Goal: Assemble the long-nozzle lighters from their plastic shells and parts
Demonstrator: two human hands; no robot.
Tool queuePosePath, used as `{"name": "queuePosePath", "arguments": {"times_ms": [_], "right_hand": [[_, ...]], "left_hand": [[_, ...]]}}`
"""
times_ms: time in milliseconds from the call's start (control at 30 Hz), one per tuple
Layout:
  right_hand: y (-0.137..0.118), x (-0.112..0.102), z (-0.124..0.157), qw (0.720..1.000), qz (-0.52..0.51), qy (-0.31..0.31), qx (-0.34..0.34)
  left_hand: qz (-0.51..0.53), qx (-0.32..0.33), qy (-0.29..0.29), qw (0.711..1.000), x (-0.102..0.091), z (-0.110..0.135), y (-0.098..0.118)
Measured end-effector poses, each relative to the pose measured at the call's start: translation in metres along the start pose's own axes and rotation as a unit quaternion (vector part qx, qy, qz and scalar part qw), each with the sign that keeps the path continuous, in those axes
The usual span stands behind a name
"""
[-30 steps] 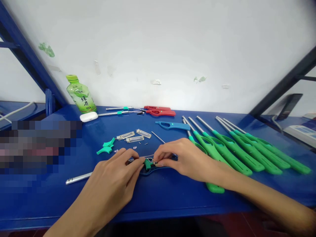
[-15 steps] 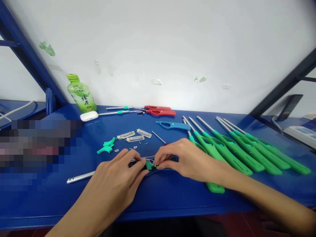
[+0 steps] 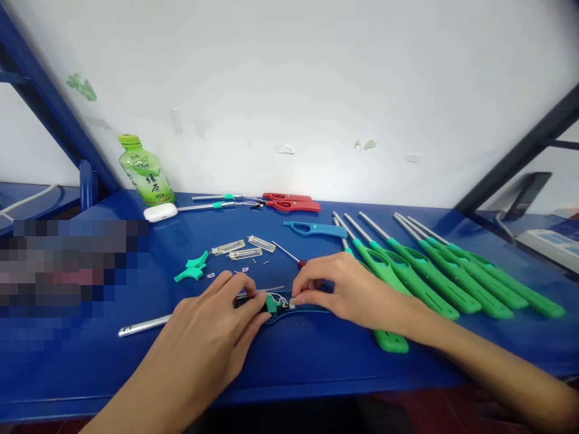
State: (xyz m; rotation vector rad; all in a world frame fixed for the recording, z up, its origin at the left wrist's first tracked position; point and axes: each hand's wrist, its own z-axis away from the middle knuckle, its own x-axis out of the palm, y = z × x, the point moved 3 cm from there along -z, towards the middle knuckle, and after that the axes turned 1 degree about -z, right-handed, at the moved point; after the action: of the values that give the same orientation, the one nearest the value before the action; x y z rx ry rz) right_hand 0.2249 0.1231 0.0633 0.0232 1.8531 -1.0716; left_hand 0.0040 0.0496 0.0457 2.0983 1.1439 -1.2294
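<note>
My left hand (image 3: 221, 322) is closed on a partly built gas lighter, pressing it to the table. Its long metal tube (image 3: 143, 325) sticks out to the left, partly hidden behind the hand. Between my hands show a green trigger piece (image 3: 271, 305), thin white wires (image 3: 282, 296) and the rim of a blue half shell (image 3: 310, 310). The thumb and fingertips of my right hand (image 3: 337, 286) pinch a small pale piece (image 3: 292, 303) at the wires' right end. The fingers partly cover this piece, so its kind is unclear.
Several green lighters (image 3: 420, 280) lie at the right. Farther back are a blue shell (image 3: 319, 229) and red shells (image 3: 296, 206). Clear fuel tanks (image 3: 245, 254), teal triggers (image 3: 192, 268) and a screwdriver (image 3: 287, 253) lie beyond my hands. A tea bottle (image 3: 145, 172) stands back left.
My right hand has shifted slightly right, and a small pale piece now shows at its fingertips. More of the wires is visible. My left hand keeps its hold.
</note>
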Motion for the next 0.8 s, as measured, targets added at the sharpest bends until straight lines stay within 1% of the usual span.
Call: {"name": "queuePosePath", "arguments": {"times_ms": [167, 367, 467, 567, 600, 667, 733, 800], "right_hand": [[-0.002, 0.005, 0.0, 0.999, 0.028, 0.001, -0.03], [-0.003, 0.009, 0.0, 0.999, 0.036, -0.004, -0.034], [-0.005, 0.008, 0.002, 0.997, 0.044, 0.012, -0.058], [-0.007, 0.005, 0.004, 0.994, 0.049, 0.051, -0.079], [-0.007, 0.005, 0.005, 0.994, 0.053, 0.056, -0.079], [-0.007, 0.007, 0.005, 0.994, 0.072, 0.044, -0.074], [-0.005, 0.01, 0.005, 0.993, 0.096, 0.018, -0.07], [-0.003, 0.013, 0.005, 0.991, 0.115, 0.0, -0.065]], "left_hand": [[0.007, -0.001, -0.005, 1.0, 0.002, -0.001, 0.0], [0.009, -0.003, -0.016, 1.0, 0.004, -0.001, -0.001], [0.007, -0.02, 0.003, 1.0, -0.004, 0.001, -0.01], [-0.007, -0.059, 0.026, 0.998, -0.016, 0.007, -0.028], [-0.009, -0.067, 0.017, 0.998, -0.019, 0.009, -0.035], [0.004, -0.074, -0.002, 0.997, -0.022, 0.013, -0.047], [0.035, -0.091, -0.051, 0.994, -0.021, 0.016, -0.056], [0.06, -0.108, -0.097, 0.988, -0.016, 0.018, -0.06]]}}
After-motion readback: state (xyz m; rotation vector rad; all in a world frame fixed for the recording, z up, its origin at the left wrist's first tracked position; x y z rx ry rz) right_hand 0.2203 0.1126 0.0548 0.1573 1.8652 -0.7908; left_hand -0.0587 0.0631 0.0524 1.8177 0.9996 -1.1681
